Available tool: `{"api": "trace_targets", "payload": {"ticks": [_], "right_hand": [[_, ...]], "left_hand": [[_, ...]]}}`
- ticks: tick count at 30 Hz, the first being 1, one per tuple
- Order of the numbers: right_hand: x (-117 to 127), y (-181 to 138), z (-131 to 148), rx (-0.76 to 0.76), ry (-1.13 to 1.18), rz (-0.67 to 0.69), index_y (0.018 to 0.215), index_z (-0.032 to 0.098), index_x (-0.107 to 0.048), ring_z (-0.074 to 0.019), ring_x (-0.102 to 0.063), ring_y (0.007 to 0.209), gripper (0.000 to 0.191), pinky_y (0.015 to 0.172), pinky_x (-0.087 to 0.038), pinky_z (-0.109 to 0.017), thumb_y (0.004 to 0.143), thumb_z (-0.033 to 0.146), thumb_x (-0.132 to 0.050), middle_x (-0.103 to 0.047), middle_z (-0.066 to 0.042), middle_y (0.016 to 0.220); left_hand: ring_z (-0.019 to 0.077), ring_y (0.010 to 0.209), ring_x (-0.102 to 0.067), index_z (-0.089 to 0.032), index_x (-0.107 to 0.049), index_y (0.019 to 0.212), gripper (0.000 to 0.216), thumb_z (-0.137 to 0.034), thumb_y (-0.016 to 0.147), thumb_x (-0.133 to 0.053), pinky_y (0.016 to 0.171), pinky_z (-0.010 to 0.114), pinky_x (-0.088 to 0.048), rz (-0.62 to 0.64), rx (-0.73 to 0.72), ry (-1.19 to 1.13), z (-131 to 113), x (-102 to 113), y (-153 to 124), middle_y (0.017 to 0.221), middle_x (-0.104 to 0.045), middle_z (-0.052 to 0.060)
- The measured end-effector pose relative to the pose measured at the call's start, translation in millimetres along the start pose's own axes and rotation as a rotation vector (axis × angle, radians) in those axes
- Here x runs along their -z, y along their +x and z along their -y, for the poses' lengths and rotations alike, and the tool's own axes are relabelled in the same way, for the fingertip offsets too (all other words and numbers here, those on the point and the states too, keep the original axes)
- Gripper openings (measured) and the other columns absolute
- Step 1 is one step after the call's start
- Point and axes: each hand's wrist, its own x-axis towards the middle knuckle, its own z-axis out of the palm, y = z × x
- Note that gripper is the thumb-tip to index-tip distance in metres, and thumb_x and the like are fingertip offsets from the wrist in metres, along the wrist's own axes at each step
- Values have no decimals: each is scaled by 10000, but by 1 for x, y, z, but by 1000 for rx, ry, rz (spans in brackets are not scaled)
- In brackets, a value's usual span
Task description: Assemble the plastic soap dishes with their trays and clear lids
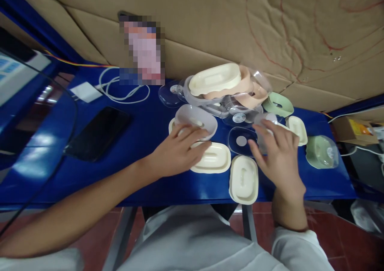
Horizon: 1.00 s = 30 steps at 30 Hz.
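My left hand (pixel 177 153) lies with its fingers stretched over a grey oval soap dish (pixel 196 117) and the edge of a cream soap dish (pixel 211 158). My right hand (pixel 279 155) has its thumb and fingers around a tilted clear plastic lid (pixel 261 137), which is blurred and partly hidden. Below and between the hands sits another cream dish (pixel 244 179). A flat clear lid (pixel 241 140) with a round label rests left of my right thumb. Behind them is a pile of clear lids and dishes, topped by a cream dish (pixel 216 79) over peach ones (pixel 244 81).
Green dishes (pixel 280 104) and a lidded green box (pixel 321 153) stand at the right, near a small cream dish (pixel 297 130). At the left are a black phone (pixel 97 133), a white charger (pixel 86 92) and its cable. Cardboard (pixel 210 19) backs the blue table (pixel 144 187).
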Motion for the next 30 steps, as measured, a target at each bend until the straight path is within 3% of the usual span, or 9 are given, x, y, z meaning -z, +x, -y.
{"api": "trace_targets", "payload": {"ticks": [4,9,13,15,19,22,26,30], "right_hand": [[-8,1,22,241,231,67,1361,218,-668,-293,-666,1268,311,1072,-440,-471,1057,273,-637,-714,-124,1411],[-17,3,36,451,403,-4,1096,215,-753,-206,-732,1049,105,935,-520,-388,1035,209,-668,-812,-57,1157],[-7,-2,31,501,432,-106,1085,264,-762,-186,-750,922,106,855,-550,-374,1004,226,-705,-821,-3,1005],[2,-11,22,444,433,-174,1138,293,-759,-208,-763,919,169,848,-560,-398,984,240,-716,-823,1,1001],[15,-49,14,163,419,-270,1189,306,-757,-254,-779,877,229,852,-557,-452,979,251,-684,-823,-22,986],[14,-88,29,82,415,-207,1188,267,-751,-267,-786,891,209,899,-533,-478,1024,321,-634,-823,-56,1004],[1,-136,53,35,356,-55,1283,243,-725,-297,-763,1119,323,1134,-414,-537,1006,407,-703,-799,-107,1234],[-13,-165,48,-128,275,17,1377,311,-699,-343,-645,1356,416,1250,-297,-593,969,362,-765,-619,-113,1549]], "left_hand": [[264,1273,-661,-242,-718,1202,244,-162,982,-649,1163,471,-462,61,-147,8,-15,1,-1,1343,-736,99],[328,1316,-646,-189,-682,1261,308,-126,973,-593,1153,553,-470,18,46,75,-2,0,-1,1421,-687,165],[358,1317,-641,-164,-670,1269,347,-114,941,-568,1150,594,-463,1,184,60,12,-4,-1,1445,-660,195],[362,1312,-642,-157,-668,1281,361,-117,938,-561,1153,595,-457,15,204,55,14,-6,-1,1438,-661,200],[360,1306,-640,-165,-670,1293,366,-127,949,-554,1161,590,-437,34,228,63,12,-9,-1,1437,-659,192],[357,1309,-639,-165,-674,1289,342,-142,969,-557,1167,582,-420,36,251,81,11,-9,-1,1438,-657,189],[354,1296,-650,-179,-690,1264,288,-184,1009,-556,1170,598,-401,35,288,83,14,-13,-1,1399,-689,168],[329,1224,-690,-201,-713,1211,229,-210,1053,-547,1159,602,-400,59,281,58,16,-17,-2,1252,-763,115]]}}
